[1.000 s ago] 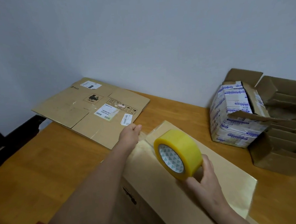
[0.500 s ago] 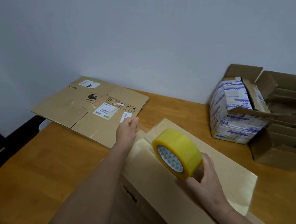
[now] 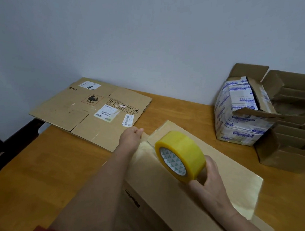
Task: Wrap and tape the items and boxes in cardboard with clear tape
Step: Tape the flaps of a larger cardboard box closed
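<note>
- Yellow and round, the round yellow roll of clear tape [image 3: 180, 155] is held up just over the long brown cardboard box [image 3: 224, 178], which lies on the table near the middle of the view; the right hand [image 3: 208, 181] grips the roll from about five o'clock, with its fingers curled round the rim.
- The left hand [image 3: 131, 137] rests on the far end of the box, at about eleven o'clock from the roll; its fingers are hidden behind the hand, so I cannot tell if they pinch the tape end or only press it down.
- A shiny strip seems to run from the roll to that hand; if the left hand lifts too soon, the strip could spring back and stick to itself.
- If the roll is pulled crooked, the tape could land slanted or full of wrinkles; then it would not hold the box shut well.
- A hard tug could slide the box on the brown wooden table [image 3: 44, 177], since only one hand pins it.
- The flat brown cardboard sheet with labels [image 3: 86, 116] lies at ten o'clock, just beside the left hand; loose sticky tape could grab its edge.
- The white and blue printed parcel [image 3: 238, 113] sits at two o'clock, well apart; it looks safe from the tape.
</note>
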